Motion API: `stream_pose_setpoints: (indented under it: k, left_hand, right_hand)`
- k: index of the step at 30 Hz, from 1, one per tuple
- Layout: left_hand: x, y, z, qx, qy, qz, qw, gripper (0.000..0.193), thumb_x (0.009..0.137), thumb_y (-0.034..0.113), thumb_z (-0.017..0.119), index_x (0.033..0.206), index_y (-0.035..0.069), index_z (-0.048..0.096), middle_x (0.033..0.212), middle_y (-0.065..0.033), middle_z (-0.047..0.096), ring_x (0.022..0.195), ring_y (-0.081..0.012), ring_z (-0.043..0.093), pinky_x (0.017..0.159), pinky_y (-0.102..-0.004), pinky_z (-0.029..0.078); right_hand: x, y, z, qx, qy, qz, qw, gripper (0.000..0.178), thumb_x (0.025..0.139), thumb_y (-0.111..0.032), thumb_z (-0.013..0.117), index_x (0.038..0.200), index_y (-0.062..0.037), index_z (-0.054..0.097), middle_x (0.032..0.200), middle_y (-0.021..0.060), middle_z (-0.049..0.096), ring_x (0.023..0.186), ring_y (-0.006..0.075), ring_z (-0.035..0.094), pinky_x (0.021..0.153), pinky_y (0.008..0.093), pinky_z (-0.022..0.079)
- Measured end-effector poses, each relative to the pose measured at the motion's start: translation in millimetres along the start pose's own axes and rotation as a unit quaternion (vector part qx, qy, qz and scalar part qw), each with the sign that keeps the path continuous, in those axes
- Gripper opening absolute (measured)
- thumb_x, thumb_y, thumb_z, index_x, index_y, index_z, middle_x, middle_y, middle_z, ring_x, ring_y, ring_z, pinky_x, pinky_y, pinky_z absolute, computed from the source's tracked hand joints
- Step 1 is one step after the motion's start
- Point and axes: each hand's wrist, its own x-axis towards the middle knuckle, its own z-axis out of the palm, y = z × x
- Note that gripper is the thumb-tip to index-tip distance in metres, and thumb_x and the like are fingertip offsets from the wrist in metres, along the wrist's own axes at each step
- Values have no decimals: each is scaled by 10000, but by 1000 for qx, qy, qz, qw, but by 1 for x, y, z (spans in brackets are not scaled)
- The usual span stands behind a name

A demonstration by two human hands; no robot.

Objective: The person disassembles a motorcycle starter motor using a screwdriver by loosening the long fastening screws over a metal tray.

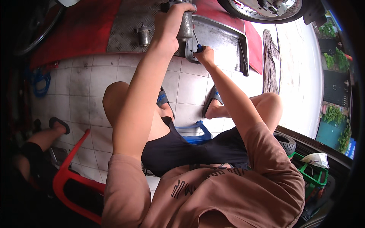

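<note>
At the top of the head view, my left hand [170, 18] is wrapped round a grey metal cylinder [185, 27] with a wider, darker fitting at its far end. It is held above the left edge of a shallow metal tray [243, 49]. My right hand [205, 56] is closed on a screwdriver [199, 48] by its blue handle. The thin shaft points up and away over the tray, near the cylinder; whether its tip touches anything I cannot tell. Left of my left wrist, a smaller metal cylinder [143, 35] with a narrow top stands upright on the chequered metal plate [123, 32].
Beyond the tray is a spoked wheel [272, 9]. Red mats [81, 26] flank the plate. A blue stool [203, 133] is beneath me, a red plastic chair [66, 171] to the left. Another person's leg [45, 136] shows at far left, below a coiled blue hose [41, 83].
</note>
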Motion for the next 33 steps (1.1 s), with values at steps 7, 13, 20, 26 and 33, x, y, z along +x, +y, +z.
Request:
stream_pose_setpoints:
  k: [7,13,20,26,33]
  left_hand:
    - [7,5,22,-70,-49,-13,996,347,802,357,527,856,27,616,697,-114,634,588,-222,629,570,-338,526]
    - [12,-3,35,-94,-67,-49,992,461,842,404,403,887,-1,619,720,-139,643,612,-249,634,599,-370,533]
    - [13,-8,38,-71,-85,-71,991,428,852,420,396,878,48,608,702,-85,627,537,-217,608,518,-341,522]
    - [19,-33,58,115,-131,-127,977,640,919,575,280,1010,22,589,747,-119,628,609,-220,615,545,-382,529]
    - [7,-60,78,215,-215,-191,933,715,898,673,291,1063,30,556,794,-93,620,616,-195,598,483,-345,517]
  right_hand:
    - [2,-14,4,-51,-27,18,998,205,676,-227,680,800,-65,699,871,183,687,862,339,666,766,410,534]
    - [5,3,-21,-32,-94,-39,994,312,693,-326,699,804,-34,682,785,177,674,784,347,660,721,419,524]
    - [-16,6,-172,-80,-284,-66,953,405,861,-435,628,842,-39,706,685,61,673,577,118,601,541,314,487]
    - [-38,21,-201,302,-231,-92,920,492,872,-453,640,971,29,654,891,108,694,820,153,658,699,279,495]
    - [-51,23,-207,503,-182,-93,839,458,798,-327,757,992,56,596,871,117,642,873,179,637,778,268,521]
